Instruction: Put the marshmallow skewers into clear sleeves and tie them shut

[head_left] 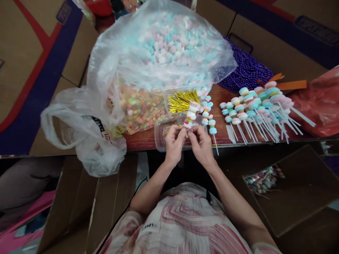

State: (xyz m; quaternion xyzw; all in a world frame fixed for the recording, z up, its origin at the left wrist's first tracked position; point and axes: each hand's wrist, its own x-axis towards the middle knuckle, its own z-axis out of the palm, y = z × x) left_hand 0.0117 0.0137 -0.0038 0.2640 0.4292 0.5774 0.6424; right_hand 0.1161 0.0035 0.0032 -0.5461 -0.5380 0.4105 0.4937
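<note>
Both hands come together at the table's front edge. My left hand (174, 144) is closed in a pinch at the lower end of a wrapped marshmallow stick (190, 115). Thumb and fingers of my right hand (202, 145) pinch the same spot from the other side. The stick points away from me, its pastel and yellow pieces inside a clear wrapper. Just behind it lie gold twist ties (182, 102) in a clear plastic tray. Under my left hand is another clear plastic container (159, 135). Unwrapped marshmallow sticks (212, 126) lie right of my fingers.
A large clear bag of pastel marshmallows (169, 49) and a bag of orange and green candies (143, 109) stand behind. A pile of marshmallow sticks (254, 106) lies right. Below it, a cardboard box (299, 197) holds wrapped ones. Purple beaded strands (243, 68) are at the back.
</note>
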